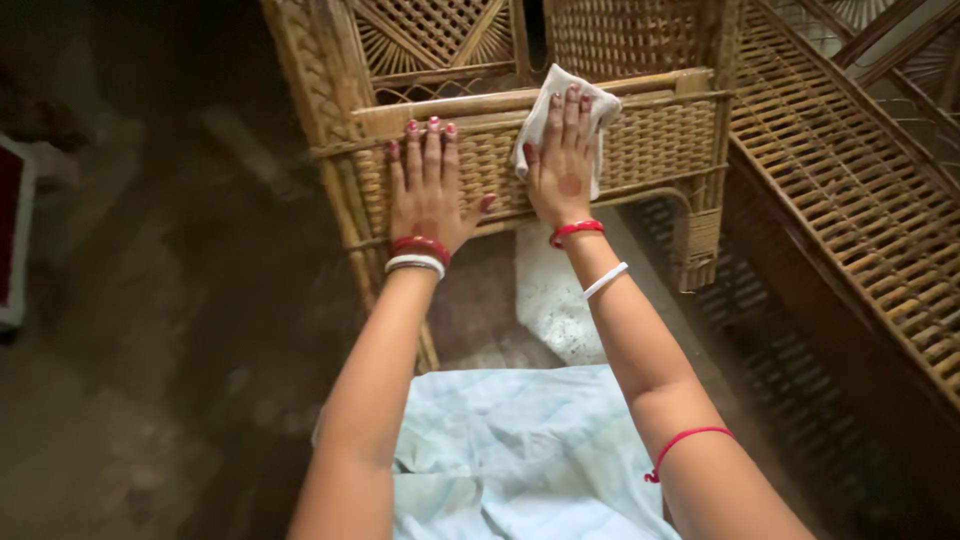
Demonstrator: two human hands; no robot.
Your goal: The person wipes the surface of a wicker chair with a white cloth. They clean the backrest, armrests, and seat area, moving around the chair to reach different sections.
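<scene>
Head view: the right hand (562, 165) lies flat, fingers extended and close together, palm pressed onto a white cloth (545, 105) that sits against the woven side panel of a cane chair (660, 140). The cloth is pinned between palm and weave rather than gripped; it shows above the fingertips at the panel's top rail and along the left edge of the hand, near the thumb. The left hand (428, 185) is also fully open, fingers straight and slightly spread, palm flat on the same panel to the left of the cloth, holding nothing. The two hands are near each other but apart, with bare weave between them. Both wrists carry red and white bangles, and a red thread circles the right forearm. A second piece of cane furniture (850, 190) with an open slatted surface stands to the right, just beside the chair. A light blue garment (520, 450) covers the person's lap at the near edge. The dark floor (150, 350) extends to the left, where detail is too dim to tell.
</scene>
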